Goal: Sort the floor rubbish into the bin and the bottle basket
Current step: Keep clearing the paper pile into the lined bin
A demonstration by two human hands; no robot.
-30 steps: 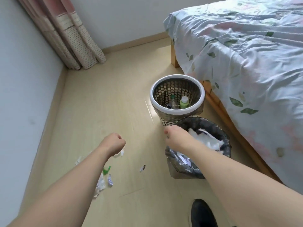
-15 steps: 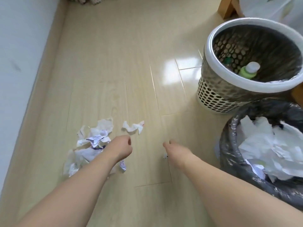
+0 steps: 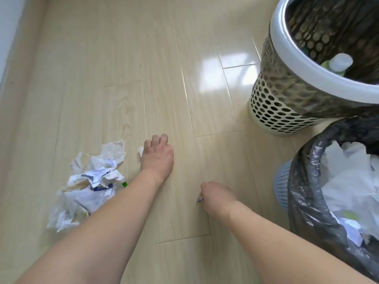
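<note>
Head view shows your right hand (image 3: 215,193) curled over a small scrap (image 3: 200,200) at its fingertips, and your left hand (image 3: 158,155) curled on a white piece (image 3: 141,150). The paper heap (image 3: 90,183) lies just left of your left hand; the bin (image 3: 303,181) stands to your right.

The left hand (image 3: 157,155) has reached down, apparently covering a paper scrap (image 3: 141,150).

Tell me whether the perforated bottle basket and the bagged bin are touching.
Cannot tell. In the head view the bottle basket overlaps the bin at its black liner's top edge, with no visible gap, but the overlap may be only perspective.
</note>
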